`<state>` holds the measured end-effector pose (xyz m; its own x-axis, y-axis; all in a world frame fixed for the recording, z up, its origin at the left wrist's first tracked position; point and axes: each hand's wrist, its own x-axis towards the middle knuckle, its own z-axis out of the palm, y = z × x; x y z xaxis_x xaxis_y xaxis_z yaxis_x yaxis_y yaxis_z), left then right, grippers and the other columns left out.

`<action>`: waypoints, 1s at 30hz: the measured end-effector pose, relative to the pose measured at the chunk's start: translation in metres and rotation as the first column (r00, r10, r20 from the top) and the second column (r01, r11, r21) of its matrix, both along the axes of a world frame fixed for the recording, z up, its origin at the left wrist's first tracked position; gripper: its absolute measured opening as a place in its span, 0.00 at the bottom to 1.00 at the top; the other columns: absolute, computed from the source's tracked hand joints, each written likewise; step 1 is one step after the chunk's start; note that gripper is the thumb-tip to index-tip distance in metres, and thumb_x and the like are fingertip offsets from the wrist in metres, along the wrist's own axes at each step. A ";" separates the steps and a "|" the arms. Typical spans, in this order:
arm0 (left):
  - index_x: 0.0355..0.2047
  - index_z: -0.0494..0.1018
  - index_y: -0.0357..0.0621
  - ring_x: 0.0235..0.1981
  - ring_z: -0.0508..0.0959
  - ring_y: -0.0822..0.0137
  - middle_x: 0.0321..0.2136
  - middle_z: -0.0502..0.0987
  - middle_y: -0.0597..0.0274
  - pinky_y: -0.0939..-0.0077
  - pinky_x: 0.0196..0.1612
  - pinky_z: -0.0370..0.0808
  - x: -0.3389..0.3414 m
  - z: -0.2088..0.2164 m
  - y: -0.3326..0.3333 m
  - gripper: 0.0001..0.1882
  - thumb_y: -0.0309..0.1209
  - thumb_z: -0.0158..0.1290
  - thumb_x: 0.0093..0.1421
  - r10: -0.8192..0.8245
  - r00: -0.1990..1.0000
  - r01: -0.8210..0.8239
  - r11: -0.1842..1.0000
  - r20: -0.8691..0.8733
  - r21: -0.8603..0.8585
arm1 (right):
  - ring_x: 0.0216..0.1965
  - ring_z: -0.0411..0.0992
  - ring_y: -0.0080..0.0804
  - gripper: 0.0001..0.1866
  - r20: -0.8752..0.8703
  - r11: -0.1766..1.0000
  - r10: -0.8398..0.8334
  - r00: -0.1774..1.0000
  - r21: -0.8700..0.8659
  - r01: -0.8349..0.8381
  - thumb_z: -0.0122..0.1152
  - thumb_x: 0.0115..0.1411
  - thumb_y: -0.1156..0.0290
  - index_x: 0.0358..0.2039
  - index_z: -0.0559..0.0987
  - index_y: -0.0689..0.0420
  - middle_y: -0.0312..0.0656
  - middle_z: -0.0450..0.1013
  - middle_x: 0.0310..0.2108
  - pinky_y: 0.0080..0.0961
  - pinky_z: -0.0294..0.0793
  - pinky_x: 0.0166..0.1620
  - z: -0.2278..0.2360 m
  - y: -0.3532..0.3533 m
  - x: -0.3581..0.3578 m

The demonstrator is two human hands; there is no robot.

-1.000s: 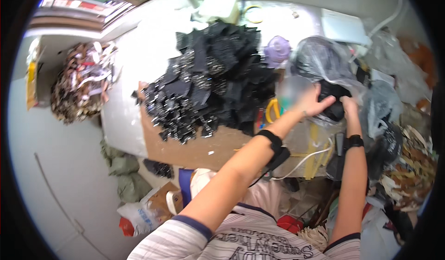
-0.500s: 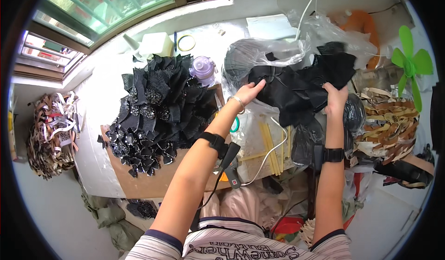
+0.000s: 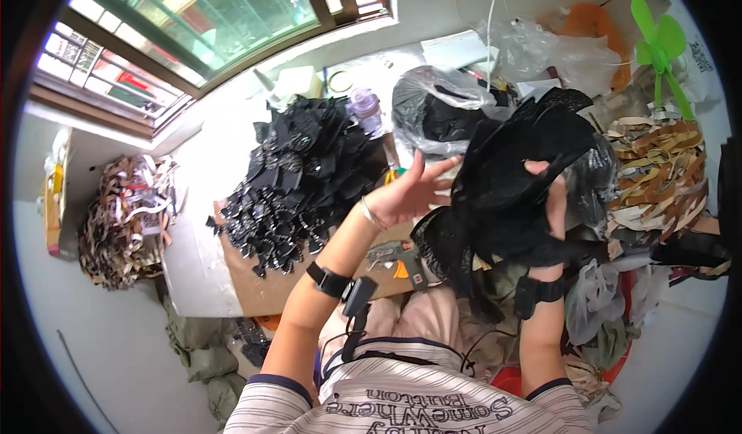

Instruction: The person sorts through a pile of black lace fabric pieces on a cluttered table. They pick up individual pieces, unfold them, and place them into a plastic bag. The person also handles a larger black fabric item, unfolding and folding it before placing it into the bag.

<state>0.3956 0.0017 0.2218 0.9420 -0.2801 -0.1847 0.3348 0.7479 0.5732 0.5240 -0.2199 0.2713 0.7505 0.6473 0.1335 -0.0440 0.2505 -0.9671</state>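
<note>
A bundle of black fabric pieces point(image 3: 502, 175), some with lacy edges, hangs in my right hand point(image 3: 554, 210). Its thumb lies over the cloth and the other fingers are mostly hidden. Just left of the bundle, my left hand point(image 3: 402, 198) has its fingers spread and grips nothing. A clear plastic bag point(image 3: 408, 108) containing more black fabric stands behind the bundle. To the left of that hand rises a big heap of black fabric petals point(image 3: 309, 175), many edged with shiny beads. A grey glue gun point(image 3: 398, 256) lies on the table below my left hand.
A purple bottle point(image 3: 365, 109), a yellow tape roll point(image 3: 338, 81) and a white container point(image 3: 300, 84) stand toward the window. Bundles of brown strips point(image 3: 657, 187) hang at the right, and other strips point(image 3: 127, 217) at the left. A green fan point(image 3: 661, 44) is at far right.
My left hand has let go of the black fabric and opened. My right hand has brought the bundle nearer to me, away from the plastic bag. The view has shifted slightly.
</note>
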 end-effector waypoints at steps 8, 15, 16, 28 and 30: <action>0.61 0.53 0.36 0.55 0.64 0.70 0.55 0.65 0.59 0.76 0.58 0.60 -0.185 0.060 -0.068 0.36 0.27 0.57 0.55 0.296 0.955 -0.252 0.783 0.016 0.569 | 0.46 0.71 0.34 0.34 -0.697 0.950 0.277 0.662 0.096 -0.296 0.65 0.43 0.78 0.54 0.69 0.60 0.43 0.73 0.45 0.31 0.69 0.52 -0.047 0.006 -0.136; 0.65 0.44 0.37 0.63 0.54 0.61 0.64 0.52 0.51 0.68 0.63 0.53 -0.319 0.058 -0.071 0.53 0.36 0.66 0.46 0.205 0.930 -0.367 0.492 0.305 0.789 | 0.53 0.67 0.43 0.47 -0.714 0.839 0.528 0.460 0.355 -0.411 0.70 0.47 0.69 0.64 0.54 0.49 0.53 0.62 0.56 0.39 0.68 0.55 -0.048 0.045 -0.266; 0.64 0.44 0.37 0.64 0.54 0.60 0.64 0.52 0.51 0.67 0.63 0.52 -0.340 0.060 -0.066 0.54 0.38 0.67 0.45 0.180 0.935 -0.356 0.471 0.307 0.807 | 0.53 0.67 0.43 0.45 -0.696 0.809 0.572 0.435 0.390 -0.441 0.70 0.47 0.67 0.63 0.55 0.49 0.54 0.61 0.57 0.40 0.68 0.55 -0.054 0.047 -0.285; 0.55 0.60 0.34 0.56 0.62 0.67 0.56 0.61 0.55 0.75 0.58 0.58 -0.516 0.058 -0.019 0.21 0.36 0.41 0.67 0.540 0.826 -0.489 0.546 0.161 0.680 | 0.45 0.70 0.27 0.21 -0.818 0.928 0.142 0.558 -0.085 -0.362 0.51 0.61 0.59 0.51 0.71 0.57 0.40 0.71 0.46 0.24 0.69 0.48 -0.103 0.045 -0.478; 0.44 0.67 0.30 0.45 0.69 0.69 0.45 0.70 0.59 0.78 0.50 0.64 -0.537 0.051 -0.007 0.18 0.37 0.42 0.67 0.615 0.783 -0.412 0.626 -0.094 0.662 | 0.44 0.71 0.26 0.19 -0.783 0.929 0.106 0.613 -0.142 -0.342 0.51 0.61 0.61 0.49 0.72 0.57 0.39 0.71 0.45 0.23 0.69 0.45 -0.076 0.049 -0.496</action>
<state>-0.1411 -0.0057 0.2728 0.7671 0.4921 -0.4116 0.2213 0.3991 0.8898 0.0280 -0.1710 0.1956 0.3341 0.7281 -0.5985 -0.8013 -0.1149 -0.5871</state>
